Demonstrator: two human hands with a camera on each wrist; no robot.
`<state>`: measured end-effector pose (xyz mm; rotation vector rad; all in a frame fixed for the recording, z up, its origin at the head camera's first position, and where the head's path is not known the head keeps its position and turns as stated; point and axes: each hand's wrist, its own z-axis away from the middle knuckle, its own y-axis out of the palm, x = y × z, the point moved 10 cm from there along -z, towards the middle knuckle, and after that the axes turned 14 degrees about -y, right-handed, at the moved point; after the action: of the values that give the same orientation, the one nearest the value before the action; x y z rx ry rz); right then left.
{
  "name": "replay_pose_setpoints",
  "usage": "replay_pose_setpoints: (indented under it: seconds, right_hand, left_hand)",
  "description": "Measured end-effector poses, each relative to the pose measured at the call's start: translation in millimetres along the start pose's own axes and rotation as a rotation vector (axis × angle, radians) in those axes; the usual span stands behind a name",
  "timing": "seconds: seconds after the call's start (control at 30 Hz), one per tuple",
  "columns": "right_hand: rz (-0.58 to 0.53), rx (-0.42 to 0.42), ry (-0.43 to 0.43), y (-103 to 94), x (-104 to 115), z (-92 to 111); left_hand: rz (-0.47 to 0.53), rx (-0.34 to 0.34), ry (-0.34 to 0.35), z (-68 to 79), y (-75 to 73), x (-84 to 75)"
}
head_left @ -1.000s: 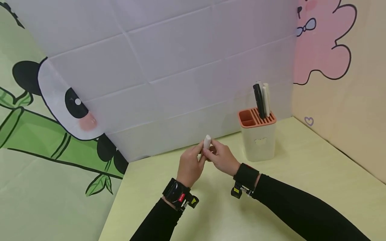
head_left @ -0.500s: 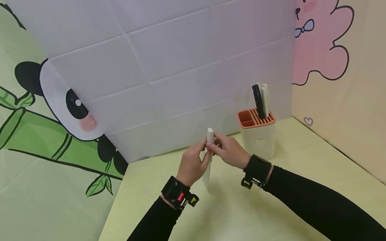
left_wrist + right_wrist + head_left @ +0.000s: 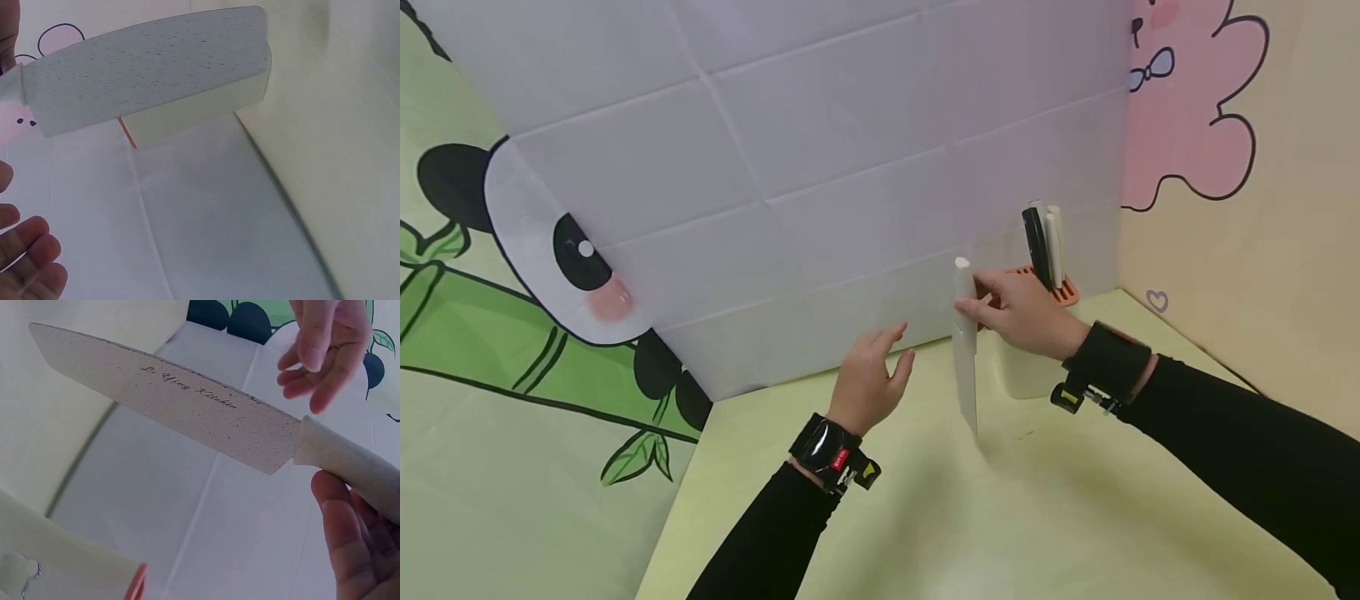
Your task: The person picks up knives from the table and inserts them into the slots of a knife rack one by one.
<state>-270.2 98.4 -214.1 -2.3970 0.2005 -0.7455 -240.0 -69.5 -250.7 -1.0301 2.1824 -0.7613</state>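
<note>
A kitchen knife [image 3: 966, 358] with a pale handle and a speckled, lettered blade [image 3: 169, 394] hangs point down over the table. My right hand [image 3: 1026, 312] pinches its handle [image 3: 347, 459] between thumb and fingers, in front of the knife block. To the left of the knife, my left hand [image 3: 868, 379] is apart from it, fingers loosely extended and holding nothing. The left wrist view shows the blade [image 3: 150, 69] close by, with my left fingertips [image 3: 37, 250] below it.
Behind my right hand stands a cream knife block [image 3: 1026, 371] with an orange slotted top [image 3: 1066, 293], partly hidden. A black-handled utensil [image 3: 1037, 248] and pale-handled ones [image 3: 1056, 246] stick up from it. A pale wall sheet [image 3: 850, 250] borders the yellowish table [image 3: 880, 517] at the back.
Both hands were together at the knife handle. My left hand has let go and drawn slightly left; my right hand has carried the knife up and right, towards the block.
</note>
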Motion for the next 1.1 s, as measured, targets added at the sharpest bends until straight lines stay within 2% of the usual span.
replay_pose_setpoints:
  seconds: [0.17, 0.4, 0.57, 0.73, 0.9, 1.1]
  right_hand:
    - [0.047, -0.043, 0.014, -36.0, 3.6, -2.4]
    - [0.129, -0.067, 0.003, -73.0, 9.0, -9.2]
    - [0.084, -0.084, 0.064, -93.5, 12.7, -15.6]
    - [0.086, -0.089, 0.103, -110.5, 17.1, -23.1]
    - [0.142, -0.140, 0.082, -128.7, 26.9, -32.0]
    - [0.215, -0.189, 0.062, -145.5, 33.9, -44.5]
  left_hand:
    - [-0.007, 0.016, -0.014, -4.6, 3.0, 2.7]
    - [-0.087, 0.055, -0.019, -14.4, 17.8, 4.6]
    - [-0.156, 0.096, 0.002, -26.4, 33.0, -1.2]
    - [-0.224, 0.158, 0.002, -36.1, 51.0, -9.3]
    - [-0.253, 0.198, 0.013, -43.4, 67.5, -22.7]
    - [-0.302, 0.250, 0.045, -43.7, 93.2, -42.8]
